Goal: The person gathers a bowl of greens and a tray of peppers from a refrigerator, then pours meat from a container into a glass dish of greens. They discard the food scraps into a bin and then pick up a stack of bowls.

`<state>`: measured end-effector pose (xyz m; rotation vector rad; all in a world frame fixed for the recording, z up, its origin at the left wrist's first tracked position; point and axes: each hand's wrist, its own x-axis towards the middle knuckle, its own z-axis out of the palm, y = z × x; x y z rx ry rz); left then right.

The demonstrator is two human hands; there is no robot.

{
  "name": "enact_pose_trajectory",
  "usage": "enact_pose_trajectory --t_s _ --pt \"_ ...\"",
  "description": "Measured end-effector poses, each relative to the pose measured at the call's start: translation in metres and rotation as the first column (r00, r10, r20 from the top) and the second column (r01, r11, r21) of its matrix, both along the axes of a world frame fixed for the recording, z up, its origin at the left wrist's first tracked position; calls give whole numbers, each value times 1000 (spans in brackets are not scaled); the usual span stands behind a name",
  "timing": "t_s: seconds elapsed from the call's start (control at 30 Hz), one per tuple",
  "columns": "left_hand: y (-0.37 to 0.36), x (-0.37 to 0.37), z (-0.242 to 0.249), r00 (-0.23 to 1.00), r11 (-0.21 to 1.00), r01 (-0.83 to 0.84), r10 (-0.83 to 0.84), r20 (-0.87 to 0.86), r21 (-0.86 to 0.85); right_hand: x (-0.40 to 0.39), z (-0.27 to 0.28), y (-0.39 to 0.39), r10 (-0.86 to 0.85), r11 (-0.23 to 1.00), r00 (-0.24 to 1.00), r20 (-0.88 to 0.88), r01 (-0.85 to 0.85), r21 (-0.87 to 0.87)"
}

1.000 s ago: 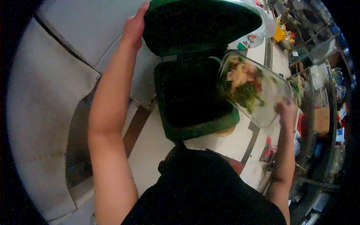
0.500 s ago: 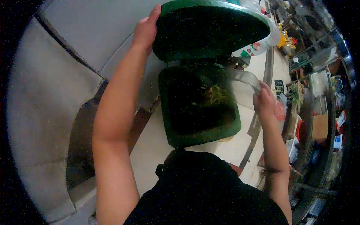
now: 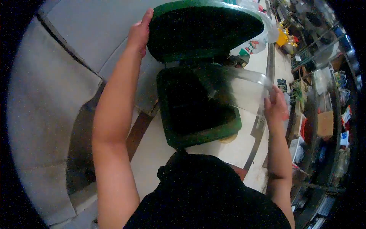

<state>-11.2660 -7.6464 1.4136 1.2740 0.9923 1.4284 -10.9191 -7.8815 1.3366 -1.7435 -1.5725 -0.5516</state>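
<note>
A green trash bin (image 3: 207, 139) stands in front of me, its lid (image 3: 206, 32) tipped up and back. The edge of that lid is gripped by my left hand (image 3: 138, 35), thumb pointing up along it. In my right hand (image 3: 276, 106) is a clear plastic container (image 3: 249, 84), held by one end. It is tilted, and its far part reaches over the bin's opening. The inside of the bin is too dark to make out what lies there.
Shelves (image 3: 326, 126) with boxes and bagged goods line the right side. A white plastic bag (image 3: 253, 45) is behind the lid. Large grey panels (image 3: 49, 114) stand on the left. Pale floor tiles (image 3: 150, 152) lie around the bin.
Leafy green scraps seen before at the bin's opening no longer show. The container has turned, showing more of its side. My left hand and the lid have shifted slightly left.
</note>
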Motion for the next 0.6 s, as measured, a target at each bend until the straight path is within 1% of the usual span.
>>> enact_pose_trajectory --t_s 0.03,0.07,0.13,0.17,0.2,0.23,0.27,0.3,0.33,0.37,0.4,0.43,0.47,0.5,0.53,0.57,0.6 --pt "-6 5 7 999 999 -35 34 -30 -13 9 4 -6 66 996 997 43 -68 54" --pt "-12 6 10 999 999 -33 32 -31 -16 12 6 -17 64 996 997 41 -67 51" --pt "-28 -1 13 996 998 -67 66 -63 -15 6 12 -45 -88 996 996 22 88 -22" --pt "-42 1 19 996 998 -68 67 -63 -16 23 2 -56 -87 996 996 22 87 -23" --pt "-61 4 28 996 998 -58 55 -72 -37 55 -18 -67 -52 999 973 -224 54 3" --pt "-83 8 37 996 997 -49 44 -81 -57 78 -28 -83 -6 999 890 -455 25 36" --pt "-101 14 44 996 997 -54 49 -80 -55 90 -25 -101 -1 999 891 -454 21 39" --pt "-101 32 53 995 997 -32 26 -94 -66 112 -17 -104 -103 992 722 -684 126 -17" --pt "-107 43 59 994 997 -14 6 -108 -79 130 -13 -115 -192 973 488 -851 206 -102" --pt "-122 43 58 994 996 -27 18 -105 -83 147 -27 -136 -147 988 302 -942 94 -124" --pt "-140 41 55 992 993 1 -15 -126 -115 164 -44 -165 -119 992 97 -988 -21 -122" --pt "-163 37 50 988 989 26 -47 -145 -147 168 -53 -205 -35 994 -88 -995 -105 -25" --pt "-188 32 39 990 989 4 -25 -140 -151 171 -63 -250 28 981 -278 -960 -177 80" --pt "-214 27 23 989 993 53 -67 -130 -108 188 -88 -290 49 971 -273 -961 -211 109" --pt "-230 27 6 987 994 92 -99 -123 -66 201 -102 -320 44 968 -278 -960 -224 110" --pt "-245 26 -12 979 992 125 -127 -157 -22 214 -115 -351 40 965 -282 -959 -237 110" --pt "-269 21 -28 970 989 149 -142 -196 17 216 -116 -390 -43 983 -251 -967 -186 4"
